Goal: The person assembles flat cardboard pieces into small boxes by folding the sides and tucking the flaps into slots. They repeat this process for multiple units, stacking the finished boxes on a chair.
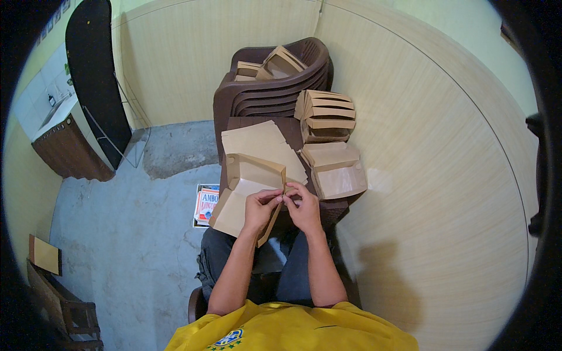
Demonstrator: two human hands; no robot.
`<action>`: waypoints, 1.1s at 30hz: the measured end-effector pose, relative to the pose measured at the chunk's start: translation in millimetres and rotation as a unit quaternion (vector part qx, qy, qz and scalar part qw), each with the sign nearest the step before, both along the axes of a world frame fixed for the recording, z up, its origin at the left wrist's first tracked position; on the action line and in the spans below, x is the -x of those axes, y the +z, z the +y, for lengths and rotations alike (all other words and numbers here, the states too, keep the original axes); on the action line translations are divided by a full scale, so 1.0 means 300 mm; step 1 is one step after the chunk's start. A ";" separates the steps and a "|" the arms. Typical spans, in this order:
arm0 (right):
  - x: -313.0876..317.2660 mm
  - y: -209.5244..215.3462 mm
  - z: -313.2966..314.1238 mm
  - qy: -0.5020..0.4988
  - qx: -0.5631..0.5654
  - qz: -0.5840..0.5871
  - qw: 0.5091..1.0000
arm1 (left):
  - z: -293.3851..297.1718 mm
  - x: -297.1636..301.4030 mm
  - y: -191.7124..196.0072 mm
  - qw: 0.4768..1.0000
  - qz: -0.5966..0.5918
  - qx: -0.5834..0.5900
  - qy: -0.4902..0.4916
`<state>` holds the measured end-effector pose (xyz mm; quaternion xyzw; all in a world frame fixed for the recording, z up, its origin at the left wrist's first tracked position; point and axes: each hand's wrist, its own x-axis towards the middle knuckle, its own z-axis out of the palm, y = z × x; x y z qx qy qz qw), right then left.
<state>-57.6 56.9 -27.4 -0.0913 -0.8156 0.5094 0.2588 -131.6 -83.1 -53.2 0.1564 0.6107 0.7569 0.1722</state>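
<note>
A brown cardboard box [257,170], partly folded with its back wall raised, rests over my lap and the near edge of the brown table. My left hand [261,208] pinches the box at its right-hand corner. Close beside it, my right hand [303,207] grips the same corner, fingertips nearly meeting those of the left. The small flaps between the fingers are mostly hidden. Behind the box, flat cardboard blanks [257,139] lie on the table. To the right sits an open folded box [336,169] with a pale inner surface.
Several nested boxes [329,114] stand at the far right of the brown table [295,133]. Beyond rise stacked brown plastic chairs [263,93] with more boxes on top. A wood-panelled wall [433,175] runs along the right. A container of printed packets [207,205] stands left of my knee.
</note>
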 end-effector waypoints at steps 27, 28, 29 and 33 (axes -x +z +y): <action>-0.013 -0.089 0.068 -0.004 0.260 -0.049 0.964 | -0.030 -0.042 0.105 0.837 0.399 0.370 -0.052; -0.010 -0.069 0.085 -0.019 0.231 -0.031 0.972 | -0.043 -0.045 0.102 0.809 0.424 0.400 -0.070; -0.006 -0.047 0.103 -0.041 0.206 -0.018 0.977 | -0.058 -0.047 0.098 0.775 0.448 0.436 -0.090; 0.008 0.030 0.173 -0.088 0.089 -0.010 0.992 | -0.122 -0.049 0.069 0.749 0.491 0.436 -0.089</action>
